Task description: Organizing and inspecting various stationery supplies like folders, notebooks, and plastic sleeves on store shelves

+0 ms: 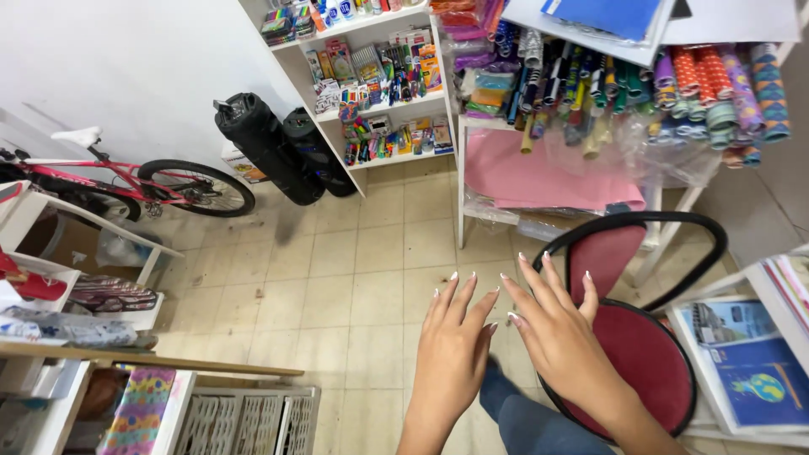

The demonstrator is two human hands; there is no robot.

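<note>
A: Both hands are out front, holding nothing. The left hand (451,358) and right hand (560,337) have fingers spread apart, above the red chair (640,362) just to the right.

B: I'd grip the black backrest hoop, not the seat. Room?

A: Open tiled floor (354,278) left and ahead; the white shelf leg (461,190) and book rack (750,371) crowd the chair.

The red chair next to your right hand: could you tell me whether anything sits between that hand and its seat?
Nothing visible does. The right hand is spread open in the air, partly over the near edge of the red chair, whose seat is bare. The left hand is beside it, over the tiled floor, also holding nothing.
</note>
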